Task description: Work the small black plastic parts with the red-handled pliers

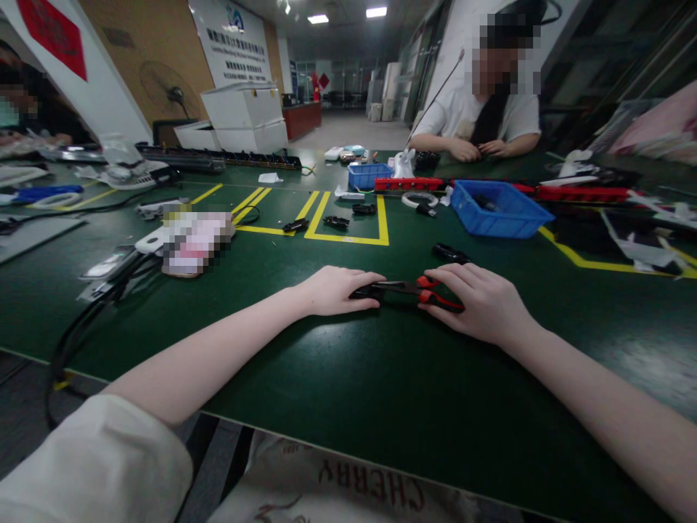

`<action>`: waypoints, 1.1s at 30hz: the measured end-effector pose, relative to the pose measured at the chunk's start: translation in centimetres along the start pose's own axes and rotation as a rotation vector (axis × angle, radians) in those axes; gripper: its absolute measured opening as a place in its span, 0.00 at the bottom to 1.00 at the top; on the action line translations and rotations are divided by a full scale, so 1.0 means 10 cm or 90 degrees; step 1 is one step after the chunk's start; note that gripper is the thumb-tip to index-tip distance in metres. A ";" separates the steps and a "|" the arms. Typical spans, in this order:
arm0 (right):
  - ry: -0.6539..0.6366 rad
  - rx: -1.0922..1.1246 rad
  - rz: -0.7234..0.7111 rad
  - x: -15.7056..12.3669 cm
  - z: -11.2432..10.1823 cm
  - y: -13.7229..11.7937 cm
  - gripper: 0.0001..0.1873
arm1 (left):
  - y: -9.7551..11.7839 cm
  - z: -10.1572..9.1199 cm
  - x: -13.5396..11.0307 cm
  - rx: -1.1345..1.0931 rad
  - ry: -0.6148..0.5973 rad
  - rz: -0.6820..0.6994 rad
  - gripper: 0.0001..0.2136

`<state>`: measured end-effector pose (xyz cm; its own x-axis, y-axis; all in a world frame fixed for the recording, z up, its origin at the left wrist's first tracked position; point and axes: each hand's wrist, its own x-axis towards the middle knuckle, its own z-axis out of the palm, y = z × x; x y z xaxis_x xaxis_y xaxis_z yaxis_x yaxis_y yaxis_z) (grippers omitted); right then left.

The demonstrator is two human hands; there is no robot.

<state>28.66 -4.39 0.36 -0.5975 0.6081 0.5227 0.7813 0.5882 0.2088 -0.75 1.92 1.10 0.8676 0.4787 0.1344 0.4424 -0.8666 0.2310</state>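
My right hand is closed around the red and black handles of a pair of pliers, whose jaws point left. Between the fingers and thumb of my left hand is a small black part, mostly hidden by the hand. The jaws reach this part, but whether they clamp it I cannot tell. Just behind my right hand lies a black cylindrical piece. Farther back, several small black parts, one of them a black connector-like piece, lie in and beside the yellow-taped outline.
A blue bin stands at the back right, with a smaller blue bin farther off. A phone and black cables lie on the left of the green table. Across it sits a person.
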 end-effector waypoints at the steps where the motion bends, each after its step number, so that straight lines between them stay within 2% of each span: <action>1: 0.003 0.001 0.002 0.00 0.00 0.00 0.24 | 0.00 0.01 0.00 0.003 0.001 -0.003 0.24; 24: 0.035 -0.004 -0.013 0.03 -0.01 0.00 0.22 | 0.00 0.02 -0.01 0.008 0.010 -0.020 0.28; 33: 0.051 -0.011 0.002 0.03 -0.01 -0.03 0.22 | 0.03 0.01 -0.01 0.052 0.008 -0.010 0.27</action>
<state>28.24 -4.42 0.53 -0.5790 0.5655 0.5874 0.7867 0.5768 0.2200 -0.69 1.55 1.01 0.8579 0.4933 0.1437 0.4732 -0.8675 0.1534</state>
